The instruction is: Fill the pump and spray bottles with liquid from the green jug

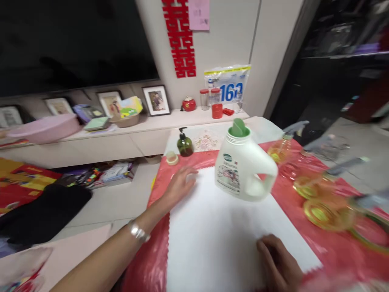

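A white detergent jug (231, 170) with a side handle and a printed label stands on a white sheet (206, 235) with a scalloped edge. In its mouth sits a green spout (239, 128), with the neck thread uncovered. My left hand (180, 184) lies at the sheet's far left edge, fingers stretched out loosely, apart from the jug. Beyond it are a pale round cap (172, 158) and a dark green pump bottle (184, 142). Low on the right, my right hand (278, 259) rests on the sheet with curled fingers; nothing shows in them.
Several blurred spray bottles (316, 184) with yellow liquid line the right side of the red tablecloth (340, 251). Behind the table, a white cabinet (121, 140) carries photo frames, a pink basin (48, 127), red-lidded jars (204, 99) and a plastic bag (227, 83).
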Motion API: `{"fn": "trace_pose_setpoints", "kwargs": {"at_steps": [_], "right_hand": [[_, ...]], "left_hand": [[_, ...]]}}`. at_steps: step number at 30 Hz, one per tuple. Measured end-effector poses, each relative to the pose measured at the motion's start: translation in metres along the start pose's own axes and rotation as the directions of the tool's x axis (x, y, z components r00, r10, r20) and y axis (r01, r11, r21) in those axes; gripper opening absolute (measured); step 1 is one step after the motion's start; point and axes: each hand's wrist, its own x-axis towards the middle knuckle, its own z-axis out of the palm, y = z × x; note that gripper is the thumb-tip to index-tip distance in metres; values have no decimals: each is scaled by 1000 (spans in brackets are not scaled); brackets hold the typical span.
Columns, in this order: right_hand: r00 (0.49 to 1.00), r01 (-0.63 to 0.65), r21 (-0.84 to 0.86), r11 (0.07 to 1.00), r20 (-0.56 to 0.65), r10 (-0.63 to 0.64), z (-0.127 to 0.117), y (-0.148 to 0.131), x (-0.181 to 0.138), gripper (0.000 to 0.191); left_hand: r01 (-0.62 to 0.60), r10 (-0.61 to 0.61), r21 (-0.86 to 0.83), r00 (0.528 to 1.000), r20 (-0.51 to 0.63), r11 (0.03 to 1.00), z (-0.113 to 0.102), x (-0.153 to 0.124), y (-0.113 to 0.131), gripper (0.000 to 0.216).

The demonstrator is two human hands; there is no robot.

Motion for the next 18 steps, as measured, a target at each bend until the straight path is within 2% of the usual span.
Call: {"fn": "trace_pose_setpoints", "kwargs": {"at_steps": [1,3,5,8,10,12,15,18], "right_hand": [[999,33,34,999,18,-33,-3,0,2,36],[998,48,2,999,-34,-48,-14,2,9,35],[986,33,-60,998,-162,-43,-31,4,16,35],[920,-22,-150,988,-391,-39,-64,8,30,46],[868,-73,-203,976,-496,-38,-84,13,43,62],[843,-118,-256,959,-537,-40,-99,21,59,79],[861,-154,-331,931,-507,-38,-109,33,83,97],[894,-129,-400,907,-443,-68,-108,39,101,105]], "left_hand": [[-36,36,-13,999,20,999,7,-24,5,25],[-78,79,-14,996,40,997,16,-67,13,26],[-109,108,20,993,40,994,21,-103,16,29],[-160,167,116,985,-49,980,24,-139,16,30],[-189,206,183,975,-83,965,26,-152,16,29],[-222,251,239,963,-99,945,29,-160,17,28],[-271,316,293,941,-121,917,35,-163,19,30],[-309,372,336,918,-140,890,40,-162,21,33]]}}
